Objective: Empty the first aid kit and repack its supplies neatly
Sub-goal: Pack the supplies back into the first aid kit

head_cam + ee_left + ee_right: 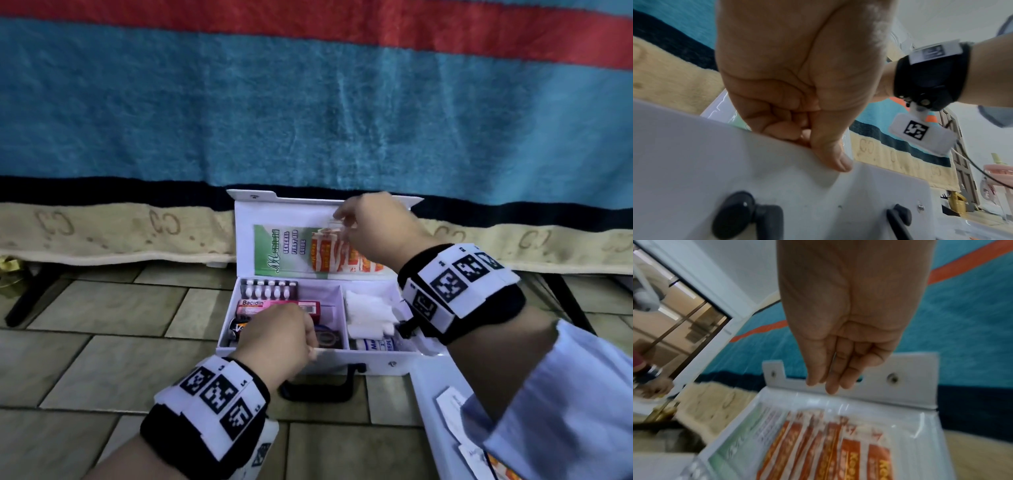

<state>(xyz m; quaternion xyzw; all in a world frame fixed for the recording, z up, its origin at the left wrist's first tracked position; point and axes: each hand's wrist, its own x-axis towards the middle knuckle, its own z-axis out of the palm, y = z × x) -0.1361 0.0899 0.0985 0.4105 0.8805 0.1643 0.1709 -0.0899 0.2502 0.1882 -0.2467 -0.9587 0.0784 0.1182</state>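
A white first aid kit (373, 363) stands open on a tiled floor (102, 342), its lid (291, 212) propped upright against a hanging blanket (308, 120) of plush blue, red, black and cream bands.

The left hand (274, 339) sits at the kit's front wall, toward 7 o'clock of the case. The left wrist view shows its fingers (777, 126) curled inside over the rim and the thumb (830, 155) pressed flat on the smooth outer face, so the wall is pinched between them, just above the black handle (748, 216).

The right hand (373, 229) is raised to the lid, at 1 o'clock of the case. In the right wrist view its fingers (832, 376) hang nearly straight and close together, tips at the lid's top edge by the clear plastic sleeve (910, 426); from the head view the thumb and forefinger appear close together there, but whether they pinch the film cannot be told.

Behind the glossy sleeve lie a green guide leaflet (274, 250) and orange-and-white bandage strips (342, 255). The left compartment holds a blister pack (269, 287) of white oblong tablets and a pink carton (274, 306); the right compartment holds soft white gauze (368, 315) and a labelled roll (375, 344). A second white tray (428, 404) with paper packets lies at 5 o'clock.
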